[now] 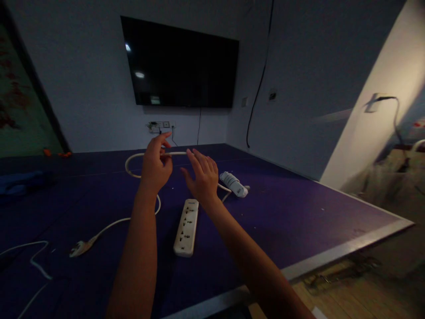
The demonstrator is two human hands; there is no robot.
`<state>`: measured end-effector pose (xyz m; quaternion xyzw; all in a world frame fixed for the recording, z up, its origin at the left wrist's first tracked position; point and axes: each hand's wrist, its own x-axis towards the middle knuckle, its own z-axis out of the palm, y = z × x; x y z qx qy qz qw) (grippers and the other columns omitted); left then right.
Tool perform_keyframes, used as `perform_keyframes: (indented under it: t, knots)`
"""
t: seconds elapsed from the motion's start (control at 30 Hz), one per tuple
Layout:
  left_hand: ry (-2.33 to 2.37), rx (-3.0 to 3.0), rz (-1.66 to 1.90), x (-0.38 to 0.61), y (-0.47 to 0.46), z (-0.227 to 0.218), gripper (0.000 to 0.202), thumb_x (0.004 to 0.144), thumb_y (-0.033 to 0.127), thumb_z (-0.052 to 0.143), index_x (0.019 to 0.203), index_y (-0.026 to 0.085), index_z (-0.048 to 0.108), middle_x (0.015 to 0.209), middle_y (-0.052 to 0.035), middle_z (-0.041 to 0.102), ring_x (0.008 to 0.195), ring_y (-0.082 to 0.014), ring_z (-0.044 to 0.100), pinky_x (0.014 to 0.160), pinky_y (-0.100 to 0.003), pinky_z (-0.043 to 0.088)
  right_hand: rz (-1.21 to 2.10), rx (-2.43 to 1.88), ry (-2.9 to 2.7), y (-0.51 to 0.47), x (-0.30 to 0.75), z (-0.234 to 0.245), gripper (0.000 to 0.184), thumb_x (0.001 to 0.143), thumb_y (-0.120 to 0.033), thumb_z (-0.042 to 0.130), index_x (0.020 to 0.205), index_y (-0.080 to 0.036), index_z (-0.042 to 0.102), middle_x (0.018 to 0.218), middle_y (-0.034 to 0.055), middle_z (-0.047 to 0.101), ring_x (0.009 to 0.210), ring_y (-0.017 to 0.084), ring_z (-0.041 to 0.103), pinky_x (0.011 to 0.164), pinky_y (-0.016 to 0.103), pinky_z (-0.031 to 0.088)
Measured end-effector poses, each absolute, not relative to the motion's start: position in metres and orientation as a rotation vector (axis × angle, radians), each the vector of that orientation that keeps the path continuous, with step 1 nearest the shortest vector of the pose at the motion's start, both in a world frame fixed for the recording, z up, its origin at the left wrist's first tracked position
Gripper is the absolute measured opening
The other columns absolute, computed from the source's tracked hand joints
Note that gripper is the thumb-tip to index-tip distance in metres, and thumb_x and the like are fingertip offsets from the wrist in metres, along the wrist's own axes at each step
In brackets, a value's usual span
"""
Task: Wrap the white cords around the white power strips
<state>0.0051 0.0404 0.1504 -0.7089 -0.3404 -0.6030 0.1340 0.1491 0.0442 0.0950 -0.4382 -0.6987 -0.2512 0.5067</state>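
View from the head, facing forward and down, near purple surface (285,199)

You've got bare tabletop (285,212) to the right, past the wrapped white bundle (234,184). Low pass between your forearms: power strip (186,228) in the way. White cord (177,153) bridges the gap between your left hand (156,163) and right hand (202,176).

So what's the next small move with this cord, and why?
I'd probably close the right hand around the white cord. Its fingers look extended and its thumb stands apart, while the cord stretches between it and the left hand and bends in a loose loop beyond. A firmer hold would likely keep the cord from slipping.
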Motion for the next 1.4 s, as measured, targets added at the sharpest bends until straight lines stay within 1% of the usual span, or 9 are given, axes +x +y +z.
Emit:
perform_keyframes:
  t: [0.13, 0.23, 0.3, 0.47, 0.67, 0.8, 1.0, 1.13, 1.4]
  knots:
    - [-0.929, -2.101, -1.704, 0.005, 0.045, 0.148, 0.064, 0.068, -0.003, 0.045, 0.127, 0.022, 0.044, 0.104, -0.0039, 0.056, 0.077, -0.0115, 0.052, 0.073, -0.025, 0.049, -0.363, -1.033, -1.703, 0.048, 0.128, 0.136, 0.039, 0.092, -0.029, 0.043, 0.129, -0.024, 0.05, 0.118, 0.0084, 0.06, 0.106, 0.021, 0.055, 0.088, 0.033, 0.041]
    - [-0.925, -2.1, -1.665, 0.002, 0.047, 0.148, 0.063, 0.069, -0.002, 0.046, 0.128, 0.022, 0.043, 0.108, -0.0046, 0.055, 0.075, -0.0109, 0.052, 0.073, -0.026, 0.049, -0.145, -1.1, -1.776, 0.055, 0.127, 0.144, 0.029, 0.092, -0.033, 0.042, 0.097, -0.022, 0.068, 0.086, 0.0057, 0.067, 0.085, 0.018, 0.06, 0.072, 0.026, 0.041]
    - [-0.963, -2.092, -1.621, -0.003, 0.048, 0.149, 0.061, 0.07, -0.001, 0.047, 0.126, 0.023, 0.046, 0.112, -0.0051, 0.054, 0.079, -0.0121, 0.054, 0.074, -0.027, 0.05, 0.008, -1.075, -1.791, 0.061, 0.131, 0.143, 0.033, 0.09, -0.038, 0.044, 0.083, -0.02, 0.07, 0.072, 0.0036, 0.063, 0.074, 0.016, 0.059, 0.064, 0.023, 0.037]
    - [-1.164, -1.969, -1.522, -0.013, 0.053, 0.147, 0.048, 0.07, 0.002, 0.054, 0.115, 0.019, 0.054, 0.115, -0.0079, 0.055, 0.104, -0.0231, 0.054, 0.083, -0.036, 0.05, 0.451, -0.882, -1.552, 0.075, 0.147, 0.14, 0.039, 0.088, -0.04, 0.044, 0.077, -0.013, 0.069, 0.05, -0.0034, 0.044, 0.047, 0.008, 0.04, 0.05, 0.02, 0.027]
    - [-1.535, -1.965, -1.568, -0.014, 0.068, 0.133, 0.056, 0.071, 0.008, 0.06, 0.124, 0.021, 0.049, 0.111, -0.0092, 0.063, 0.083, -0.0198, 0.063, 0.077, -0.038, 0.05, 0.803, -0.761, -1.217, 0.073, 0.173, 0.145, 0.037, 0.087, -0.045, 0.048, 0.08, -0.012, 0.063, 0.047, -0.0089, 0.03, 0.038, 0.004, 0.021, 0.041, 0.019, 0.017]
    - [-1.948, -2.201, -1.292, -0.02, 0.085, 0.116, 0.031, 0.072, 0.02, 0.064, 0.102, 0.017, 0.062, 0.086, -0.0063, 0.069, 0.072, -0.0171, 0.063, 0.067, -0.031, 0.049, 0.845, -0.69, -1.077, 0.069, 0.199, 0.148, 0.038, 0.089, -0.049, 0.043, 0.082, -0.016, 0.059, 0.046, -0.0104, 0.023, 0.036, 0.005, 0.016, 0.037, 0.021, 0.015]
    - [-1.949, -3.015, -0.946, -0.012, 0.092, 0.1, 0.039, 0.06, 0.031, 0.074, 0.095, 0.015, 0.064, 0.08, -0.0035, 0.068, 0.062, -0.0142, 0.061, 0.06, -0.026, 0.047, 0.93, -0.621, -0.911, 0.062, 0.218, 0.151, 0.032, 0.09, -0.043, 0.047, 0.072, -0.018, 0.055, 0.044, -0.0106, 0.022, 0.035, 0.005, 0.015, 0.036, 0.022, 0.013]
    - [-1.934, -3.218, -0.824, 0.004, 0.091, 0.097, 0.011, 0.068, 0.025, 0.065, 0.073, 0.015, 0.063, 0.066, -0.0007, 0.064, 0.046, -0.0109, 0.054, 0.052, -0.025, 0.043, 1.017, -0.563, -0.871, 0.061, 0.213, 0.151, 0.03, 0.089, -0.04, 0.05, 0.069, -0.018, 0.055, 0.042, -0.0108, 0.022, 0.034, 0.004, 0.014, 0.036, 0.022, 0.013]
    - [-2.033, -2.667, -1.368, 0.003, 0.096, 0.105, 0.015, 0.077, 0.017, 0.049, 0.062, 0.016, 0.052, 0.055, 0.0002, 0.058, 0.044, -0.0115, 0.055, 0.049, -0.024, 0.04, 1.124, -0.51, -0.941, 0.063, 0.208, 0.152, 0.031, 0.084, -0.044, 0.057, 0.069, -0.017, 0.056, 0.041, -0.0108, 0.024, 0.035, 0.003, 0.015, 0.034, 0.02, 0.014]
